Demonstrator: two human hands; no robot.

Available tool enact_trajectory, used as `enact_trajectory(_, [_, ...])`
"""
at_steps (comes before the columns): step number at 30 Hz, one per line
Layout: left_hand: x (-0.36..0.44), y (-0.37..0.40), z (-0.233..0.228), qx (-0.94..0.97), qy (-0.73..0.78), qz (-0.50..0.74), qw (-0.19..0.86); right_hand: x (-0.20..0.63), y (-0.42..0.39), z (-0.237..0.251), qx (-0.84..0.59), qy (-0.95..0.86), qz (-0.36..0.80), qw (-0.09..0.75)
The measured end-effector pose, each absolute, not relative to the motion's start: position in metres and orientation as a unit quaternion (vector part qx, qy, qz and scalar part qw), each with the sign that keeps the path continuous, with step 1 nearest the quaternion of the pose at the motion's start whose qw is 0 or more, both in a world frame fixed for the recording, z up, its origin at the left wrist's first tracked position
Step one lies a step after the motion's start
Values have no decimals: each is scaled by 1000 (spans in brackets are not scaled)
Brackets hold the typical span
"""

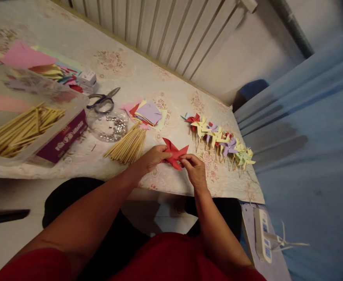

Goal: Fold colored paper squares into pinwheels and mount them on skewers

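Observation:
A red paper pinwheel (175, 153) is held up over the table's front edge between my two hands. My left hand (153, 159) pinches its left side with thumb and fingers. On the other side, my right hand (195, 168) grips a blade near the centre with thumb and forefinger. No stick shows on this pinwheel; its centre is partly covered by my fingers. Close to my left hand lies a bundle of thin wooden sticks (127, 144). Behind it sits a stack of coloured paper squares (149, 112).
Several pinwheels on sticks (218, 137) lie in a row at right. A clear round dish (93, 130) holds small metal pins, with scissors (102, 102) at its rim. At left stands a plastic bin (77, 113) with more sticks; a power strip (263, 234) is lower right.

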State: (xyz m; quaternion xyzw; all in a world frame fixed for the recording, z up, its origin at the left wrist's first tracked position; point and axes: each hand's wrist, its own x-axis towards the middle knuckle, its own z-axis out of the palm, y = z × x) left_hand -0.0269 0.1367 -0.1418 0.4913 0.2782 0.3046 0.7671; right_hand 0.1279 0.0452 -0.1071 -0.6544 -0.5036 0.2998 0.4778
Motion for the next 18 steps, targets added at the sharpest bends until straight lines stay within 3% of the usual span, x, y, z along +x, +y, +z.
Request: enact_trajectory(18, [-26, 132, -132, 486, 299, 309, 761, 118, 63, -106, -713, -491, 287, 409])
